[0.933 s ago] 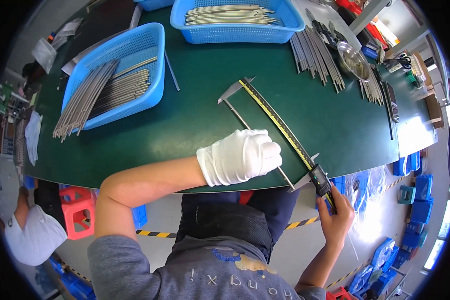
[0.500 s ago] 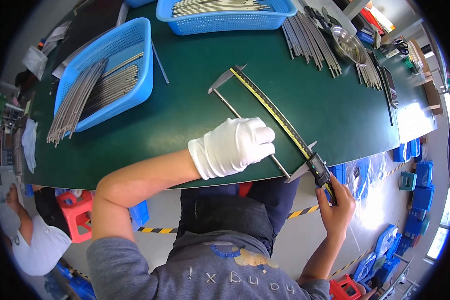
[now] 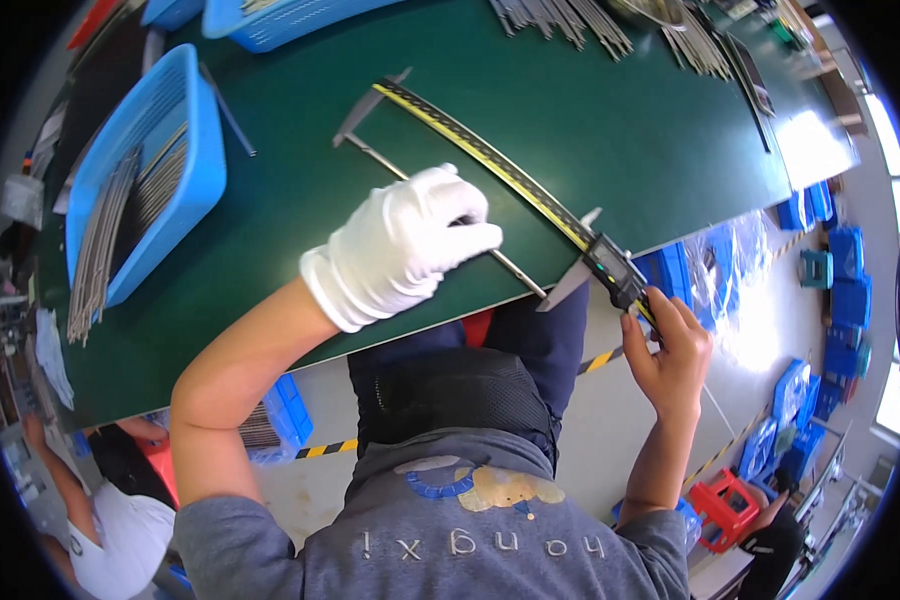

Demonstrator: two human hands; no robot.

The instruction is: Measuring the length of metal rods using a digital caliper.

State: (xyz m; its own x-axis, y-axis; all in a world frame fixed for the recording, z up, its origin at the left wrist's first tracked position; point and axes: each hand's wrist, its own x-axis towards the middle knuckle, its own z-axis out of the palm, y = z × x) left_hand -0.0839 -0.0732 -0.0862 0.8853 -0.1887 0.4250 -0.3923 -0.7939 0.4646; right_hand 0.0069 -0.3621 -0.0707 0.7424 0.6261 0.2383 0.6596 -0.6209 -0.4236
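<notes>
White-gloved left hand (image 3: 410,250), green table (image 3: 620,120), blue basket (image 3: 195,150), yellow-black caliper (image 3: 510,170).

Caliper (image 3: 500,170) diagonal on desk (image 3: 300,200), rod (image 3: 515,268) alongside, under left hand (image 3: 405,245); right hand (image 3: 670,345) at near end; basket (image 3: 135,190) left.

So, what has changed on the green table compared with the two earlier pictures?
Very little. The gloved left hand keeps pressing the thin metal rod along the long caliper, and the bare right hand still grips its slider end. The blue basket of rods stays in place.
</notes>
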